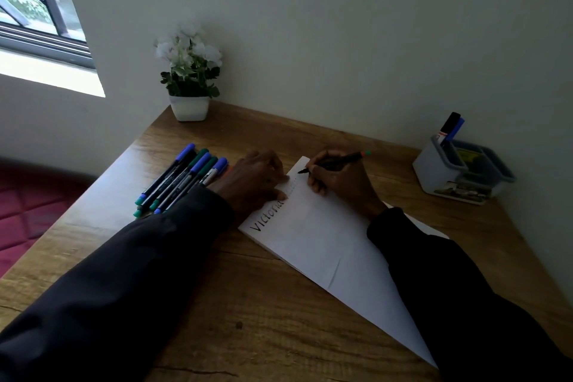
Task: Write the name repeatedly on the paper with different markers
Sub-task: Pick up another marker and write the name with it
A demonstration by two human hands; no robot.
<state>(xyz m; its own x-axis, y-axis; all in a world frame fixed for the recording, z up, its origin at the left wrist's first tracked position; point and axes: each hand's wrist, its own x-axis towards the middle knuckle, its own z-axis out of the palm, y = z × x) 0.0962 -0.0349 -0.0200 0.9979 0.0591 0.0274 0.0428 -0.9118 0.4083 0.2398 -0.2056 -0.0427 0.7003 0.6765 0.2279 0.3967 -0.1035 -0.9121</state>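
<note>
One name is done on the paper (325, 242); the right hand (338, 178) grips a marker (338, 161), starting another. The left hand (254, 177) presses the sheet down with its fingers. Spare markers (183, 180) by the desk's (248, 304) left edge likely wait.

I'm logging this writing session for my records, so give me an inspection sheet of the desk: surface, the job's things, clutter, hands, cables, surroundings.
Surface: wooden desk, grain and a few dark cracks showing.
Job's things: white paper lies at an angle, with one name written along its left edge. The marker in use has its tip at the paper's far corner. A row of capped markers with blue and green caps lies left of the paper.
Clutter: grey organiser at far right, holding two markers; potted white flowers at the far corner.
Hands: left hand rests on the paper's edge; right hand grips the marker in use.
Cables: nothing seen.
Surroundings: pale wall; window at left; red quilted surface beside the desk.
</note>
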